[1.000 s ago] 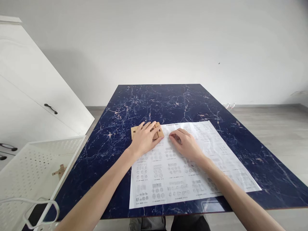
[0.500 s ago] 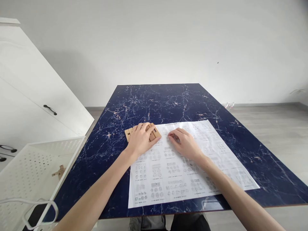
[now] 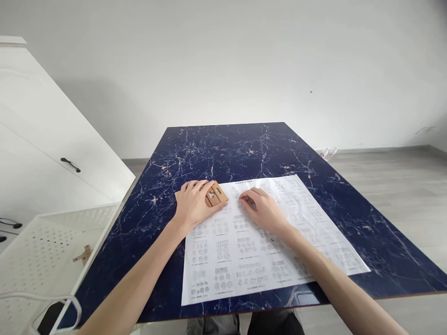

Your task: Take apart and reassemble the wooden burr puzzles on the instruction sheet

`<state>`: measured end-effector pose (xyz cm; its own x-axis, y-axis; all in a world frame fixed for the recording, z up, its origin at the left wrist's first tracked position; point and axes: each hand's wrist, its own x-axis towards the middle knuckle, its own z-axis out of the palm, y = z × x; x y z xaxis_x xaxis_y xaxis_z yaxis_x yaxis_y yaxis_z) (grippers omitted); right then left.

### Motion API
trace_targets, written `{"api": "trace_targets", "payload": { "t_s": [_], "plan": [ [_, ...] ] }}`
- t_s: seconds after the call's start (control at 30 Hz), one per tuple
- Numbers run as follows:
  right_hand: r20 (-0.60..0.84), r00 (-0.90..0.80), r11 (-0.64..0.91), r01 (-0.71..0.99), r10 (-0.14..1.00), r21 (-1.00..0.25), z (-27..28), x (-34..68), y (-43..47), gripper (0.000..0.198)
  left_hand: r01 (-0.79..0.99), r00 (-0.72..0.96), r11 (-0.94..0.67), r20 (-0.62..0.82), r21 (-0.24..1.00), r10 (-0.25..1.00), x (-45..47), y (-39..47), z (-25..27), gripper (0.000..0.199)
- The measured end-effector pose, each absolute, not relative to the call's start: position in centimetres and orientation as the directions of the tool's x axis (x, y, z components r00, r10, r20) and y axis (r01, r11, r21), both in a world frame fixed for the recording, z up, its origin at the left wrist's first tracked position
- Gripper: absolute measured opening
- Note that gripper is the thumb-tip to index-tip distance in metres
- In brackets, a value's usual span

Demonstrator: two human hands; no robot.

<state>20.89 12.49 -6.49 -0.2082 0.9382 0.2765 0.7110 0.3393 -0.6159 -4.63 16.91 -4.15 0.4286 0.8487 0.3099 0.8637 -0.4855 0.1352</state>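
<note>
My left hand (image 3: 193, 204) lies over a row of light wooden slotted puzzle pieces (image 3: 218, 194), fingers curved across the top and thumb along the near edge. The pieces sit side by side at the sheet's upper left corner, partly hidden under the palm and fingers. Small rectangular slots show in the uncovered ones. On the printed paper sheet (image 3: 230, 272) rests my right hand (image 3: 263, 209), its fingers curled in and the thumb close to the index finger. Nothing can be seen in it. The sheet carries rows of small line diagrams.
The paper lies on a dark blue marbled table (image 3: 223, 149). A white perforated bin (image 3: 45, 265) at the left holds a wooden cross-shaped piece (image 3: 83, 255), with a white cable (image 3: 38, 298) nearby. Beyond it stands a white cabinet (image 3: 52, 125).
My left hand has shifted a little on the wooden pieces, leaving more of the right-hand ones uncovered. My right hand keeps its curled pose on the sheet. The whole view has moved slightly.
</note>
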Motion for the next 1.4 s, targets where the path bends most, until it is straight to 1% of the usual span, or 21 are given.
{"api": "trace_targets", "payload": {
  "t_s": [0.1,0.23,0.4,0.57,0.8,1.03,1.4],
  "plan": [
    [0.283,-0.212,0.346,0.712,0.935,-0.611,-6.47,20.9,12.49,0.015,0.833,0.486,-0.537,0.284,0.136,0.826,-4.57,16.94,-4.28,0.085],
    [0.282,-0.212,0.345,0.713,0.936,-0.61,-6.52,20.89,12.51,0.015,0.794,0.56,-0.602,0.277,0.091,0.781,-4.48,16.98,-4.32,0.076],
    [0.278,-0.212,0.342,0.72,0.937,-0.604,-6.46,20.9,12.53,0.014,0.793,0.57,-0.604,0.249,0.081,0.783,-4.48,17.05,-4.34,0.068],
    [0.276,-0.212,0.34,0.723,0.937,-0.601,-6.35,20.89,12.51,0.015,0.806,0.536,-0.582,0.284,0.11,0.795,-4.42,16.98,-4.45,0.065],
    [0.271,-0.213,0.338,0.723,0.939,-0.602,-6.3,20.9,12.42,0.015,0.825,0.501,-0.55,0.286,0.126,0.817,-4.31,16.9,-4.44,0.062],
    [0.262,-0.209,0.33,0.712,0.942,-0.62,-6.35,20.87,12.45,0.015,0.833,0.497,-0.541,0.273,0.117,0.824,-4.26,16.67,-4.15,0.063],
    [0.26,-0.212,0.331,0.714,0.942,-0.617,-6.29,20.9,12.51,0.015,0.842,0.48,-0.53,0.304,0.106,0.823,-4.29,16.58,-4.21,0.072]
  ]
}}
